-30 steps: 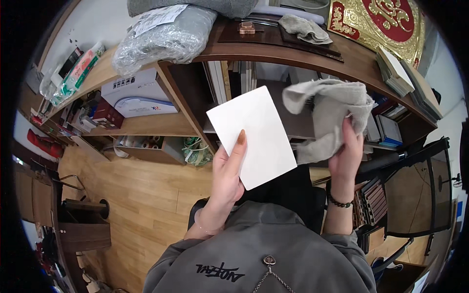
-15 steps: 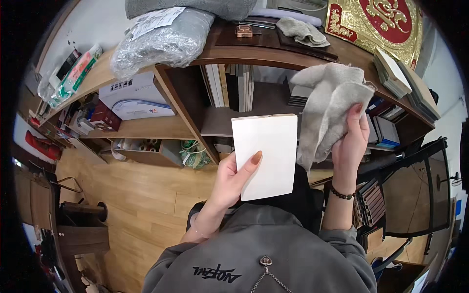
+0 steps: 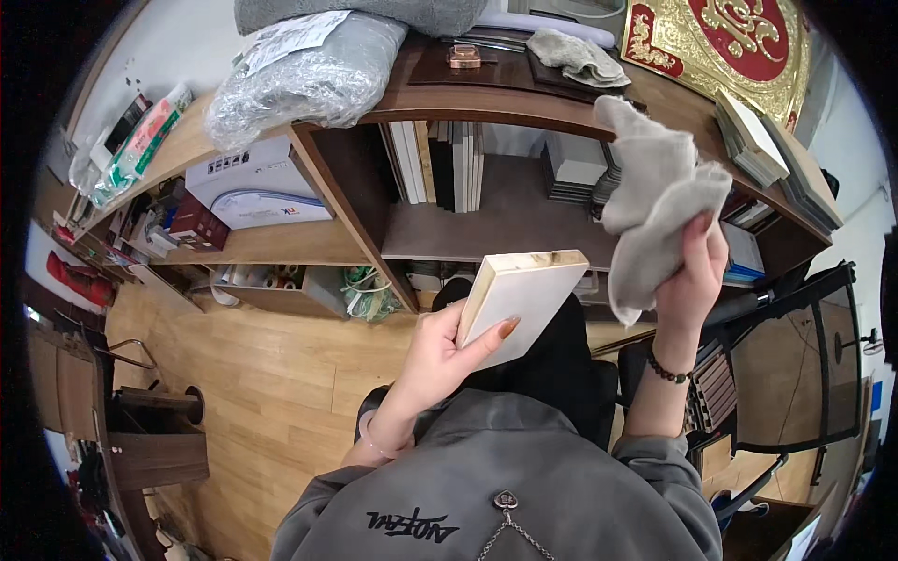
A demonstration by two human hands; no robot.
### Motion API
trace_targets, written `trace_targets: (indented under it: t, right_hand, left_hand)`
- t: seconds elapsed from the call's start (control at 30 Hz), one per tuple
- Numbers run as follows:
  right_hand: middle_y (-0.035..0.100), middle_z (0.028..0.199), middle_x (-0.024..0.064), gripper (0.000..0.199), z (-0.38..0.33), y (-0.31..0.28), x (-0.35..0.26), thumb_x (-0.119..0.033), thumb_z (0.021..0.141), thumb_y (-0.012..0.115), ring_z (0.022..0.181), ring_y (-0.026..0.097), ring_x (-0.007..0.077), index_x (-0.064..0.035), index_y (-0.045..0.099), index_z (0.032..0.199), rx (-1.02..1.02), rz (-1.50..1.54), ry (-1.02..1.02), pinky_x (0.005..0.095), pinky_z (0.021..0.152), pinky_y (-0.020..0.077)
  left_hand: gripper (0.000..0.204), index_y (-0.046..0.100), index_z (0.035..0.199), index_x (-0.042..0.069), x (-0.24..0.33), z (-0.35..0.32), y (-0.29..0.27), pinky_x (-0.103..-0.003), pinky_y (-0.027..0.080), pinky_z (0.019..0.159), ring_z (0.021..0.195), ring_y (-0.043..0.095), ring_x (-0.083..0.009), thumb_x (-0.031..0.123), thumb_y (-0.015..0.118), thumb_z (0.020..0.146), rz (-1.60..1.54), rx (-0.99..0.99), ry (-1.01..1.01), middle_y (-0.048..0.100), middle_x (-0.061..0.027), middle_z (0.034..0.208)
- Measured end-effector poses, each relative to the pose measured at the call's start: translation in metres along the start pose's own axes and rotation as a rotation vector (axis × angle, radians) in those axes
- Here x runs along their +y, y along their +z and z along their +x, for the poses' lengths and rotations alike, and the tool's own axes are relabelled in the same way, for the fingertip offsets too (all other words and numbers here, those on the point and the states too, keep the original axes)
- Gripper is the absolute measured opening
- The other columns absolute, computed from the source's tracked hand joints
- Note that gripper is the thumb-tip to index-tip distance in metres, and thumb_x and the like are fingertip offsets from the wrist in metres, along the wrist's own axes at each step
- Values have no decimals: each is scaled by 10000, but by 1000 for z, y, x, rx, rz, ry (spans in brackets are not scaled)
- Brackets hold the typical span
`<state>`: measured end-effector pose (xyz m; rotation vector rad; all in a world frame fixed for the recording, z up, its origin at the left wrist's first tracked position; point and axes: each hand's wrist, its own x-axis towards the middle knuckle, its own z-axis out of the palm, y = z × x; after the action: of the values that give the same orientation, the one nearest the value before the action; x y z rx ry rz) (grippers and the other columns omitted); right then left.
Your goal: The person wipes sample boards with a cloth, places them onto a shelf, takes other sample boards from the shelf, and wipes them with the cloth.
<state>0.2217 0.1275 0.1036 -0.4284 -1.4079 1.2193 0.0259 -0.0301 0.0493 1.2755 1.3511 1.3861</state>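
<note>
The light was even and soft, coming from above, with no hard shadows. The white board (image 3: 520, 304) was the brightest surface but was not glaring. The shelf compartments (image 3: 486, 201) were darker inside. The fisheye lens bent straight edges strongly near the rim, and a black border surrounded the round picture. The centre was sharp; the edges were slightly smeared.

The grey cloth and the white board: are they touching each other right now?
Apart. In the head view the grey cloth hangs from the right hand, and shelf background shows between it and the white board, held in the left hand.
</note>
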Motion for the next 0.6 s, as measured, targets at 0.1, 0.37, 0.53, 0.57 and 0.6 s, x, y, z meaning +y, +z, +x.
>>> trace_targets:
  t: [0.1, 0.37, 0.53, 0.57, 0.6]
  right_hand:
    - [662, 866, 87, 242, 2, 42, -18, -224, 879, 572, 723, 642, 203, -34, 639, 1011, -593, -670, -614, 261, 606, 496]
    - [633, 1003, 95, 293, -18, 44, 24, -164, 865, 567, 855, 621, 192, -17, 580, 1118, -143, -425, -66, 279, 682, 468]
    - [625, 1055, 112, 462, -25, 44, 29, -136, 867, 579, 934, 619, 197, 37, 429, 1268, 206, 363, 237, 272, 782, 483]
    - [643, 1022, 114, 479, -28, 49, 24, -125, 868, 592, 913, 636, 204, 47, 403, 1273, 153, 451, 284, 267, 756, 490]
    - [637, 1037, 116, 486, -26, 58, 21, -139, 887, 570, 951, 626, 214, 44, 373, 1291, -38, -100, -43, 268, 790, 482]
  left_hand:
    - [250, 594, 1037, -37, -1, 1, 5, -206, 451, 701, 798, 547, -43, 108, 653, 842, -237, -14, -18, 632, 1, 889]
    - [261, 584, 1049, -41, -13, 2, 17, -206, 448, 706, 803, 551, -49, 122, 646, 855, -187, 0, 65, 641, -16, 915]
    - [263, 583, 1051, -40, -16, 4, 18, -205, 446, 703, 801, 550, -51, 132, 642, 862, -365, 197, 151, 639, -19, 912]
    - [262, 584, 1051, -40, -15, 7, 17, -207, 447, 708, 803, 551, -53, 133, 641, 863, -364, 224, 157, 639, -21, 919]
    - [261, 584, 1050, -40, -14, 11, 16, -208, 447, 712, 806, 553, -55, 134, 640, 864, -363, 248, 161, 639, -23, 926]
